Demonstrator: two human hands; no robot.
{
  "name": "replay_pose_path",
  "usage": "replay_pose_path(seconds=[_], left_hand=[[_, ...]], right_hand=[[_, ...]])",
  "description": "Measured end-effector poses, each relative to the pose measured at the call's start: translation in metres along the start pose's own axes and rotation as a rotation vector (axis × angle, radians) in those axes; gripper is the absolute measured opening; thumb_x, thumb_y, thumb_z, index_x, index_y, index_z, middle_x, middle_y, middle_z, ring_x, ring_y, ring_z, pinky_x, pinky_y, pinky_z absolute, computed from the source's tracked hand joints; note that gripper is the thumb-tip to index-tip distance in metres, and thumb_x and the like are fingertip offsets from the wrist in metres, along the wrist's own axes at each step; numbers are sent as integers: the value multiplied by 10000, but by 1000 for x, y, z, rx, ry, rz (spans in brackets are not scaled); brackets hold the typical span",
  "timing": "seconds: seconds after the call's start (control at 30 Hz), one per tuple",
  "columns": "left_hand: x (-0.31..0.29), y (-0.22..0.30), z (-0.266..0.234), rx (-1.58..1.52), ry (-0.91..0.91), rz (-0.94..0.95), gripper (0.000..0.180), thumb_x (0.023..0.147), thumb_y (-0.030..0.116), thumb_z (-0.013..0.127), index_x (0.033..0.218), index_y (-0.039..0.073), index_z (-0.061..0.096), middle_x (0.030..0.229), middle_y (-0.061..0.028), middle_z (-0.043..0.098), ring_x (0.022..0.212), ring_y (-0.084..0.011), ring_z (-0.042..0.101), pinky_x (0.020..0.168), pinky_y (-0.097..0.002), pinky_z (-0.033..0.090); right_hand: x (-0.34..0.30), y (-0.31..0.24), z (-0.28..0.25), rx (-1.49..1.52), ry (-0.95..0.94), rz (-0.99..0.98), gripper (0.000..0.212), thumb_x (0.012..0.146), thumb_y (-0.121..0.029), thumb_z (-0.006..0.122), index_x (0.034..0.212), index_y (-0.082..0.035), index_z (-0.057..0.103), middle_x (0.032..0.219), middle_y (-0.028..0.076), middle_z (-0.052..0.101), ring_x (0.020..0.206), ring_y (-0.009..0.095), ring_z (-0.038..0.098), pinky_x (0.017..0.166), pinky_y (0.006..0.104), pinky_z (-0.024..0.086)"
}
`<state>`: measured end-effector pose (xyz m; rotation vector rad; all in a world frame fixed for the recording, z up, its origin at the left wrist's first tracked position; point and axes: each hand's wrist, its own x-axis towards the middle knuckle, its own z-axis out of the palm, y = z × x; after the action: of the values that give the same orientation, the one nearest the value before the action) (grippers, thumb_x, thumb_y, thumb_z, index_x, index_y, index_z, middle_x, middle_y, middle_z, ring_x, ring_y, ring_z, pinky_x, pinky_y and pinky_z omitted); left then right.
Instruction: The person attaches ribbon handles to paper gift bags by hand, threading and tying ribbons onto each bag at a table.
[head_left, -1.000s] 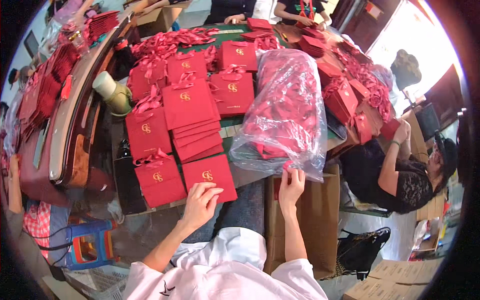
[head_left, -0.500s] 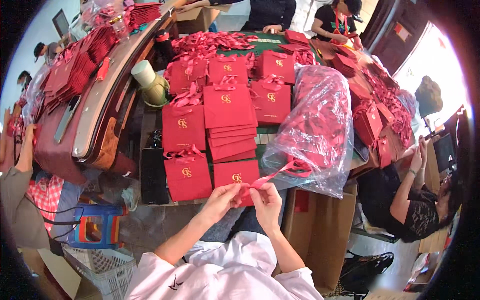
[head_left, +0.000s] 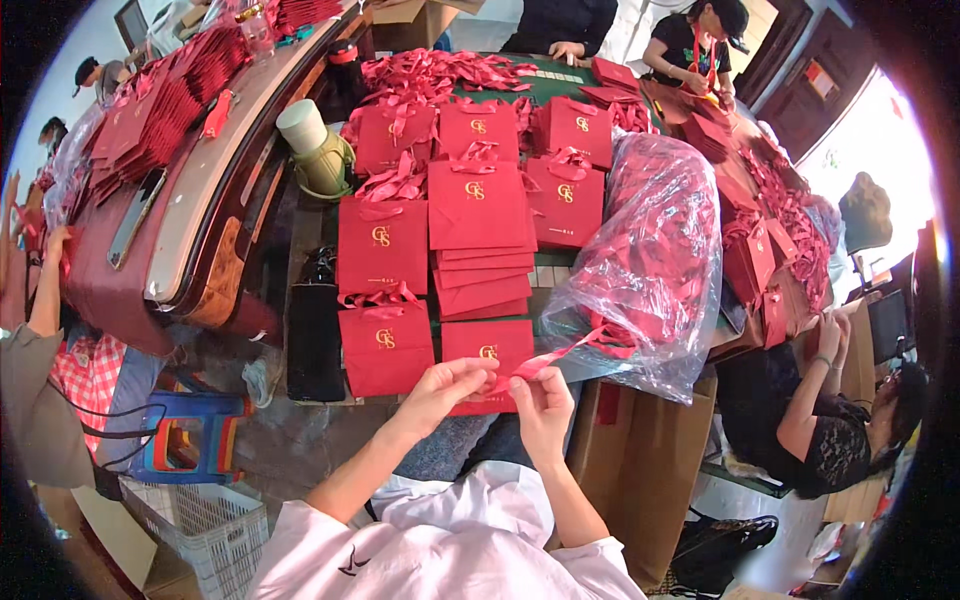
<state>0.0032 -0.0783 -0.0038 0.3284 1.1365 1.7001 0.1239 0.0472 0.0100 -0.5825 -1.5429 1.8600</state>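
Note:
A red paper gift bag [head_left: 490, 335] with a gold print lies at the table's near edge, partly hidden by my hands. Just over it, my right hand [head_left: 543, 402] pinches a pink-red ribbon [head_left: 560, 352], which runs up to a clear plastic sack [head_left: 650, 270] stuffed with such ribbons. My left hand [head_left: 445, 392] is closed in a pinch beside it, thumb against forefinger, near the ribbon's end. What exactly those fingertips grip is hidden. Left of the hands lies another red bag [head_left: 385, 350], and beyond is an overlapping pile of red bags [head_left: 480, 215].
More ribbons [head_left: 430, 75] are heaped at the table's far side. A green-and-white flask [head_left: 315, 150] and a black pouch [head_left: 316, 340] are on the left. An open cardboard box [head_left: 640, 470] sits low at my right, with a blue stool [head_left: 195, 440] at left. Several people work around.
The view has shifted slightly, moving the table's contents a little to the right in the picture. Both hands remain close together over the near bag, with the ribbon still running to the sack.

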Motion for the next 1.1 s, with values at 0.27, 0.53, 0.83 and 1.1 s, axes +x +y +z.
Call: replay_pose_path(seconds=[0.27, 0.53, 0.83, 1.1], left_hand=[[-5, 28, 14, 54, -329, -252, 496, 1047, 374, 460, 1376, 8, 513, 1207, -114, 644, 1092, -161, 612, 966, -328, 482], [-75, 42, -14, 559, 102, 295, 295, 928, -53, 481, 1179, 11, 624, 988, -5, 672, 851, -69, 602, 743, -252, 505], [-238, 32, -41, 902, 486, 215, 330, 892, 260, 693, 1138, 46, 641, 962, -128, 645, 914, -290, 639, 793, -396, 492], [-306, -45, -78, 925, 842, 329, 143, 880, 124, 643, 1001, 48, 658, 909, -143, 656, 872, -342, 649, 741, -419, 501]], right_hand=[[-44, -28, 27, -592, -698, -284, 115, 829, -63, 711, 919, -52, 639, 858, 119, 644, 764, 302, 667, 649, 373, 538], [-66, -19, 35, -634, -939, -312, 144, 794, 5, 729, 918, -17, 659, 801, 122, 643, 659, 233, 655, 579, 328, 518], [-85, -4, 118, -496, -898, -10, 81, 873, 6, 675, 932, 19, 620, 821, 79, 672, 709, 125, 654, 653, 265, 528], [-127, 23, 172, -411, -1245, 43, 155, 903, 8, 644, 1056, 23, 669, 901, 60, 696, 784, 94, 643, 702, 239, 524]])
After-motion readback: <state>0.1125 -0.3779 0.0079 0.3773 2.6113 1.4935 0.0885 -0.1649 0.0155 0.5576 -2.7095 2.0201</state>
